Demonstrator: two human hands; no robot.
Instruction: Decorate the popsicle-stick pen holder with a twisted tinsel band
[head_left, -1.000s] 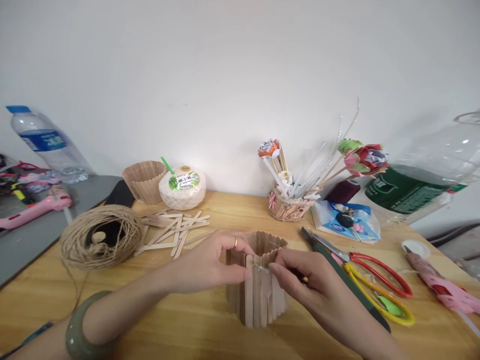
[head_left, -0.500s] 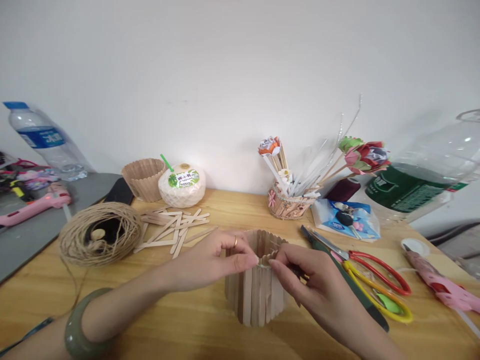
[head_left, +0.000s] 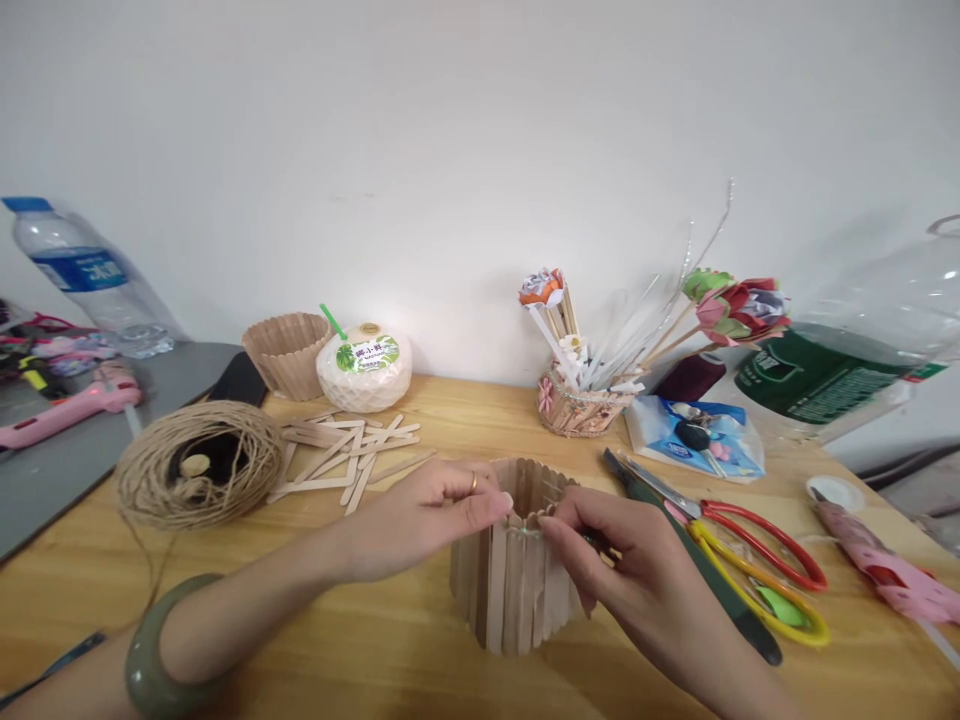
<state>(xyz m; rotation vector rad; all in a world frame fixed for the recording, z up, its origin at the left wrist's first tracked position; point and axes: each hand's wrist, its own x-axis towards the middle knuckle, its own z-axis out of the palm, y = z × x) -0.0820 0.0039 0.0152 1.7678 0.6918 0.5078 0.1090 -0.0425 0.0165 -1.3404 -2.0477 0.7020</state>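
Observation:
A round pot made of upright craft sticks (head_left: 517,600) stands on the table, with a scalloped rim. Along the near side of that rim runs a thin shiny cord (head_left: 525,532). At the rim's left, my left hand (head_left: 457,510) pinches with thumb and index finger on the cord's line; a ring and a green bangle are on this arm. My right hand (head_left: 611,545) is closed at the rim's right side, thumb and finger pinched on the cord. Much of what lies between the fingertips is hidden.
Left are a twine coil (head_left: 199,465), loose craft sticks (head_left: 360,455) and another stick pot (head_left: 285,355). A wrapped coconut (head_left: 365,370) and a decorated flower holder (head_left: 585,405) stand behind. Scissors (head_left: 750,560) and a pink glue gun (head_left: 885,570) lie right.
My left fingertips have shifted slightly left and up, showing more of the cord on the rim. The right hand stays at the rim, and the view has moved a little.

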